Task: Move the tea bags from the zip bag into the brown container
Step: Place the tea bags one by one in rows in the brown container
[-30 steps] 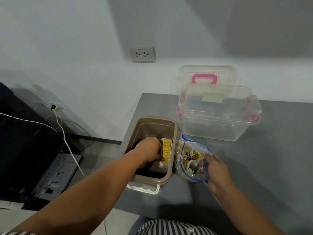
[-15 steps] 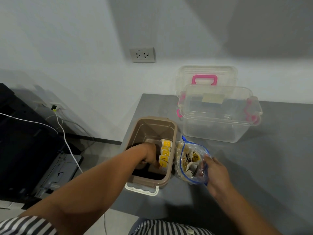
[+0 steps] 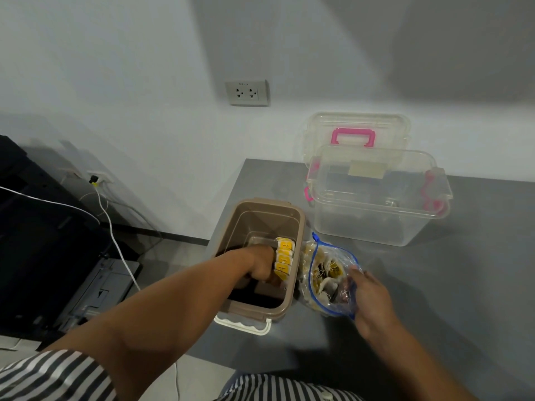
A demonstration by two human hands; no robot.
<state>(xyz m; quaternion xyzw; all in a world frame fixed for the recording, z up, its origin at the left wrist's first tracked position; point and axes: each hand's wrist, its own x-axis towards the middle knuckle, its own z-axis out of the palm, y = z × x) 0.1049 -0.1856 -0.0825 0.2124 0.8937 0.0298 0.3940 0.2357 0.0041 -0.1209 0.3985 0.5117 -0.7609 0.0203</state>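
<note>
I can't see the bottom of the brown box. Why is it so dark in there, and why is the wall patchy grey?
Head view: the left hand reaching in seems to shade the near floor of the brown plastic container, leaving it almost black; head view: the grey patches on the white wall are soft shadows.

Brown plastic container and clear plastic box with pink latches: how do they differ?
The brown plastic container is opaque; the clear plastic box with pink latches is see-through. The container is narrower; the box is wider and farther away. The left hand reaches into the container, not the box. Both stand open on the grey table.
</note>
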